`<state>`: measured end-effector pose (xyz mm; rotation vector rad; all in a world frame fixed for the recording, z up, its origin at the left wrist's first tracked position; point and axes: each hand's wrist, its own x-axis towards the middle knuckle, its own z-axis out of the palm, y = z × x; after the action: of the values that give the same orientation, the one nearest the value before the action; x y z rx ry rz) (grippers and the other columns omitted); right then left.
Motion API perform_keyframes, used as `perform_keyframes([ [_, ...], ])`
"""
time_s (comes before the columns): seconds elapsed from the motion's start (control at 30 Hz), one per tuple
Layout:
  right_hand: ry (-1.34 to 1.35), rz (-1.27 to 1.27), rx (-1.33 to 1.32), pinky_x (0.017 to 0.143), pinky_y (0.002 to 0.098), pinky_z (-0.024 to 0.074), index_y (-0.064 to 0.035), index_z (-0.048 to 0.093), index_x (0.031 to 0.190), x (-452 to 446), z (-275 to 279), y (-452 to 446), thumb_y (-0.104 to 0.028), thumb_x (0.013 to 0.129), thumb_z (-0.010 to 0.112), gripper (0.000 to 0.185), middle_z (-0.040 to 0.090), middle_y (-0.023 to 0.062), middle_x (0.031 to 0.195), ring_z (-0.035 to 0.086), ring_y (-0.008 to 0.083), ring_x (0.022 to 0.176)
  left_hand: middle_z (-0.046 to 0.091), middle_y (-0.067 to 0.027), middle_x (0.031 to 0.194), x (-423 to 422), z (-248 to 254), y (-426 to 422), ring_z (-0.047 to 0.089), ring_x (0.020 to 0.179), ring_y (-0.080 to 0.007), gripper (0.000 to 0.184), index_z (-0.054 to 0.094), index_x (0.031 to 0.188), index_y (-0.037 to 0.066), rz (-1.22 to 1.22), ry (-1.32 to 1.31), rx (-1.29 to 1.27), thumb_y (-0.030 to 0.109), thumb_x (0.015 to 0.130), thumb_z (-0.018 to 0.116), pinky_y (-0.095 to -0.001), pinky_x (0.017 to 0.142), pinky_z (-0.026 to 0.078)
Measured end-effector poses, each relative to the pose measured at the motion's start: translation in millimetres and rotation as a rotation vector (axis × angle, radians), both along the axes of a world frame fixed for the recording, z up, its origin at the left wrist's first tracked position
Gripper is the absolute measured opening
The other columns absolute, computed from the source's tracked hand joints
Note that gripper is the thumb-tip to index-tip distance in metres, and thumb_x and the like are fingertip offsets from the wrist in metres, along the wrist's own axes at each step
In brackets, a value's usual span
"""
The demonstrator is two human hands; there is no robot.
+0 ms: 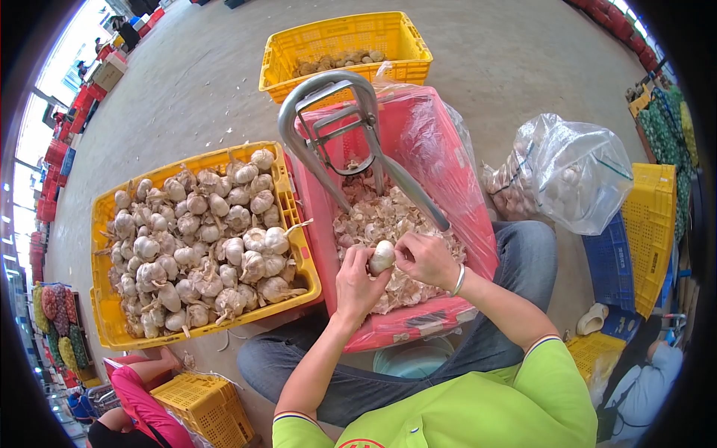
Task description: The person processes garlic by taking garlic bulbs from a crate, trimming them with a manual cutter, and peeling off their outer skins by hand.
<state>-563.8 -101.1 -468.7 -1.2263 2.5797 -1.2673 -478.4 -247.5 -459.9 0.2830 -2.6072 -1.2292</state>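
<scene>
The crate (305, 280) of whitish bulbs (203, 246) is coloured yellow, as is the far crate (270, 66). The bin (467, 201) is shown in pinkish red, the peelings (396, 213) in cream and pale brown, and the metal frame (423, 196) in grey. The shirt (478, 403) is lime green, its cuffs (541, 342) edged with thin dark and pale stripes. The jeans (523, 254) are faded blue. A green mark, possibly a stripe, is borne by the clear bag (586, 187).
</scene>
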Motion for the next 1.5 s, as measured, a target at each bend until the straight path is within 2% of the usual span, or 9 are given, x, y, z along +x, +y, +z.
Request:
perform_keyframes([
  [0.23, -0.2, -0.09, 0.011, 0.055, 0.0324, 0.0482, -0.0021, 0.054, 0.087, -4.4, -1.7, 3.3, -0.011, 0.081, 0.059, 0.012, 0.059, 0.0096, 0.074, 0.06, 0.0198, 0.06, 0.053, -0.0118, 0.087, -1.1, -4.7, -0.1, 0.057, 0.074, -0.025, 0.034, 0.056, 0.098, 0.002, 0.008, 0.004, 0.099, 0.012, 0.069, 0.071, -0.0333, 0.063, 0.048],
  [0.33, -0.494, 0.004, -0.269, 0.058, 0.03, 0.0504, -0.0049, 0.055, 0.099, -9.9, -14.5, -1.4, -0.023, 0.087, 0.056, 0.022, 0.061, 0.0085, 0.088, 0.063, 0.0186, 0.071, 0.053, -0.01, 0.088, 0.0, -4.6, -2.8, 0.058, 0.076, -0.021, 0.036, 0.057, 0.103, 0.002, -0.013, -0.032, 0.193, 0.012, 0.071, 0.071, -0.0299, 0.062, 0.047],
  [0.43, -1.255, 0.08, -0.291, 0.064, 0.0283, 0.0529, -0.0062, 0.051, 0.112, -11.0, 0.0, -0.6, -0.031, 0.091, 0.051, 0.033, 0.058, 0.0058, 0.098, 0.061, 0.0146, 0.083, 0.053, -0.0069, 0.088, -0.8, -15.2, -5.4, 0.057, 0.078, -0.0158, 0.038, 0.056, 0.108, 0.002, -0.046, -0.028, 0.362, 0.014, 0.075, 0.07, -0.0263, 0.061, 0.047],
  [0.53, -1.429, 0.136, -0.289, 0.07, 0.0293, 0.0542, -0.0059, 0.048, 0.115, -14.0, 7.4, 3.0, -0.032, 0.092, 0.049, 0.035, 0.057, 0.0066, 0.101, 0.058, 0.0149, 0.093, 0.052, -0.004, 0.088, -2.4, -16.8, -4.3, 0.055, 0.076, -0.0115, 0.038, 0.053, 0.113, 0.004, -0.024, -0.045, 0.637, 0.017, 0.08, 0.067, -0.0228, 0.058, 0.046],
  [0.6, -1.312, 0.174, -0.336, 0.077, 0.0298, 0.0521, -0.0073, 0.045, 0.118, -9.0, 6.7, 0.2, -0.031, 0.093, 0.047, 0.035, 0.053, 0.0073, 0.108, 0.055, 0.0151, 0.099, 0.051, -0.0027, 0.09, -4.3, 1.6, -2.0, 0.054, 0.074, -0.0101, 0.037, 0.051, 0.115, 0.005, 0.044, -0.19, 1.076, 0.018, 0.083, 0.064, -0.0213, 0.057, 0.047],
  [0.7, -1.241, 0.218, -0.422, 0.081, 0.0303, 0.0512, -0.0083, 0.041, 0.12, 3.3, -5.1, -2.5, -0.03, 0.094, 0.044, 0.035, 0.051, 0.0079, 0.112, 0.054, 0.0156, 0.101, 0.05, -0.0024, 0.094, -3.9, -14.4, -8.4, 0.053, 0.071, -0.0083, 0.036, 0.049, 0.116, 0.005, 0.005, -0.169, 1.09, 0.019, 0.085, 0.062, -0.0189, 0.055, 0.047],
  [0.9, -1.313, 0.19, -0.48, 0.074, 0.0297, 0.0506, -0.0087, 0.04, 0.119, 7.9, -9.1, -3.5, -0.032, 0.094, 0.042, 0.034, 0.05, 0.0074, 0.113, 0.055, 0.0151, 0.093, 0.049, -0.0055, 0.102, 3.4, -33.9, -2.7, 0.057, 0.078, -0.0089, 0.037, 0.046, 0.115, 0.002, -0.02, 0.004, 0.408, 0.003, 0.081, 0.061, -0.0196, 0.057, 0.048],
  [1.27, -1.579, 0.008, -0.647, 0.066, 0.0258, 0.0489, -0.0083, 0.044, 0.115, 2.8, -6.9, -3.1, -0.037, 0.095, 0.037, 0.036, 0.055, 0.0041, 0.095, 0.056, 0.0117, 0.081, 0.051, -0.0091, 0.102, -4.1, -19.5, -3.3, 0.058, 0.078, -0.0138, 0.046, 0.047, 0.119, 0.003, -0.094, -0.111, 0.664, 0.006, 0.077, 0.066, -0.0272, 0.07, 0.049],
  [1.5, -0.867, 0.018, -0.179, 0.058, 0.0223, 0.0458, -0.005, 0.046, 0.11, 3.3, -9.7, -11.6, -0.039, 0.092, 0.046, 0.039, 0.055, 0.0027, 0.087, 0.054, 0.0084, 0.072, 0.056, -0.0085, 0.099, -5.7, -15.8, -8.1, 0.06, 0.081, -0.0138, 0.035, 0.044, 0.118, 0.001, -0.029, -0.272, 1.237, 0.022, 0.091, 0.052, -0.0271, 0.067, 0.054],
])
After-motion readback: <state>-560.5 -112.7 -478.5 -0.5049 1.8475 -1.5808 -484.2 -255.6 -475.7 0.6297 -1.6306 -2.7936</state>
